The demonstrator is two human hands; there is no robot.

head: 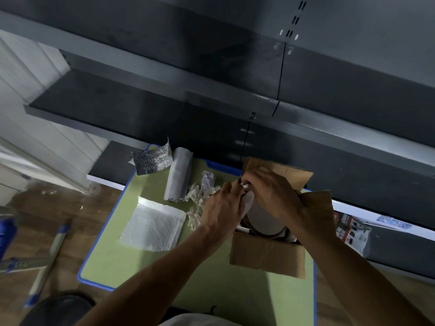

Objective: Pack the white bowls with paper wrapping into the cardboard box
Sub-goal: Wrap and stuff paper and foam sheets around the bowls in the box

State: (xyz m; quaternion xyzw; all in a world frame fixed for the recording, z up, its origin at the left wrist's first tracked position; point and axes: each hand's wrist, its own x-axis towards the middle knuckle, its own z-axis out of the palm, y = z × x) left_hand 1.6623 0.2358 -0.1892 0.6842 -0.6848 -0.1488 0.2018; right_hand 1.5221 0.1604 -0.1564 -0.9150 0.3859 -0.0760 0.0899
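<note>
Left hand (223,205) and right hand (275,196) both pinch blurred paper (247,201) — over a half-hidden bowl (262,221) in the box (266,255).

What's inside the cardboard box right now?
A white bowl; left hand and right hand grip paper at its far edge. Whatever lies under the bowl is hidden.

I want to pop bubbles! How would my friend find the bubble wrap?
Start at the green table with the blue edge. The bubble wrap lies flat on it, left of the cardboard box and nearer to you than the grey roll. It is the only shiny whitish square; the roll is grey and the paper nearby is crumpled.
</note>
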